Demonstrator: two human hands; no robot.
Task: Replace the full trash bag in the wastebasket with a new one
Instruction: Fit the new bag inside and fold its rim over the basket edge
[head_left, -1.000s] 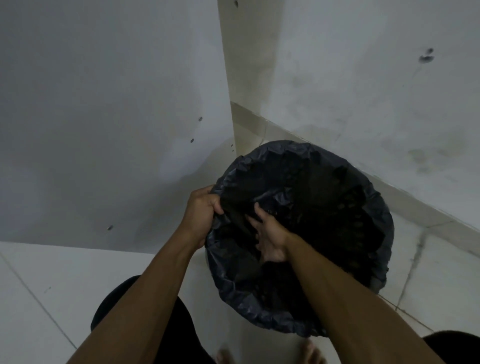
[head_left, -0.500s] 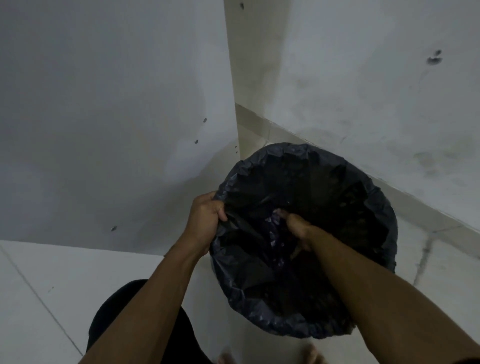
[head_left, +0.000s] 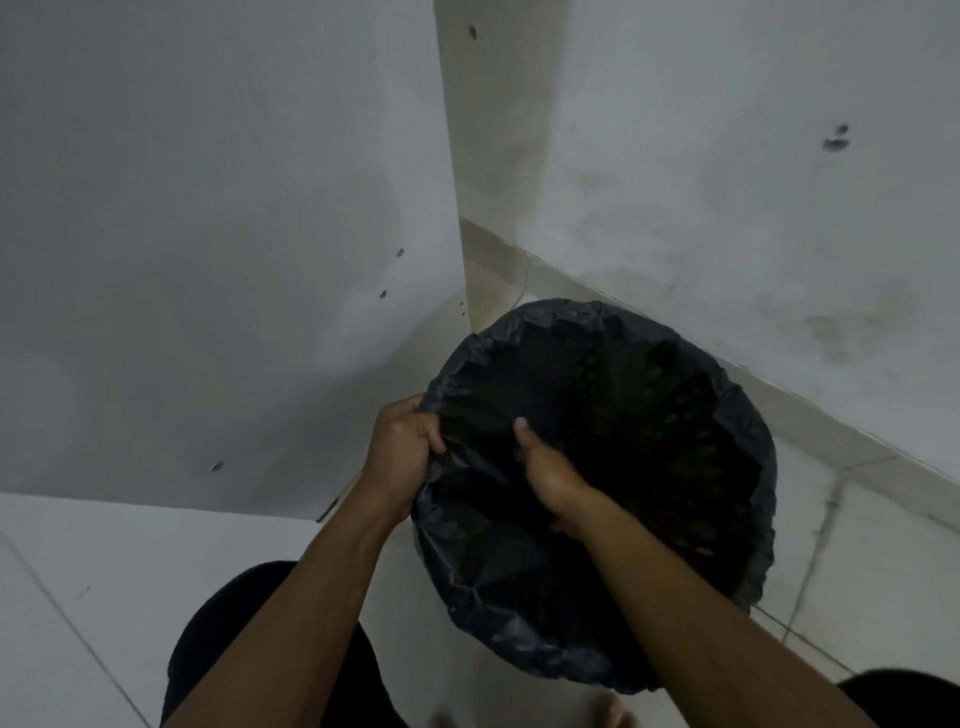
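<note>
Your left hand (head_left: 400, 447) has the trash bag (head_left: 519, 639) hem bunched at 9 o'clock on the wastebasket (head_left: 753, 595). Right hand (head_left: 550, 478) is down inside, fingers hidden, so can't tell its grip. Shove too hard and I'd bet the 3 o'clock hem pops off.

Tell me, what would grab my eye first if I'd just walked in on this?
The big black trash bag, its round mouth spread wide, fills the lower middle. It looks dark against the pale floor tiles in a corner of scuffed white walls. Two bare arms stretch in from the bottom edge: the left hand grips the bag's near-left rim, and the right hand is inside the bag, its fingers lost in the dark.
</note>
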